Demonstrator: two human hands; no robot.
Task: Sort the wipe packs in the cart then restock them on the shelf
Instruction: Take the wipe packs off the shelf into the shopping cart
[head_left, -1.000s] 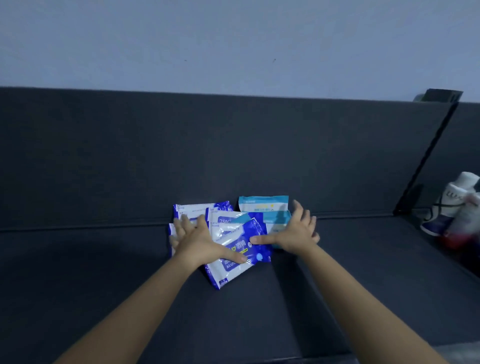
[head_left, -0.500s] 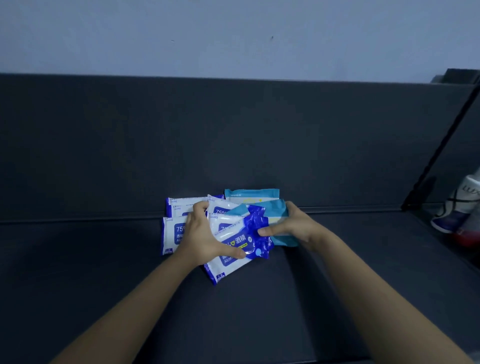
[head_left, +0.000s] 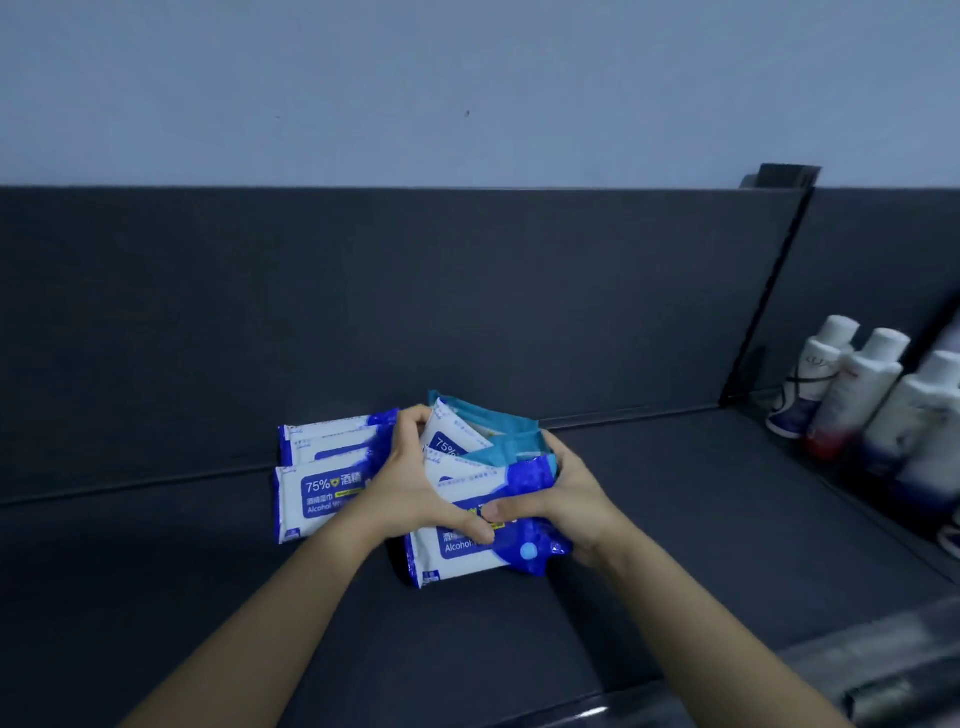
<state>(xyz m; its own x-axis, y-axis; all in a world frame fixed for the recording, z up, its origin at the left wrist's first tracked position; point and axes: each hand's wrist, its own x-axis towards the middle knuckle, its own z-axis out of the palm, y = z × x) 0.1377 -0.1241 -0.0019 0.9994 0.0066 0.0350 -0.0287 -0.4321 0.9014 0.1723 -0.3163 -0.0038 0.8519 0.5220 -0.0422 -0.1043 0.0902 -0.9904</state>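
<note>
Blue-and-white wipe packs (head_left: 467, 561) and teal packs (head_left: 504, 431) are gripped as one bundle between the left hand (head_left: 410, 483) and the right hand (head_left: 571, 499), both curled tightly round it over the dark shelf (head_left: 675, 519), while more blue packs (head_left: 322, 493) are stacked just left of the left hand.

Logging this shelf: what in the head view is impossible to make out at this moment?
1. Teal packs: head view, their count and labels are hidden behind the blue alcohol wipe packs gripped in both hands.
2. Front blue pack's print: partly covered by the thumbs of the left hand and right hand.
3. White bottles at right: blurred, labels unreadable, the outermost cut off by the frame edge.
4. Cart: out of frame.
</note>
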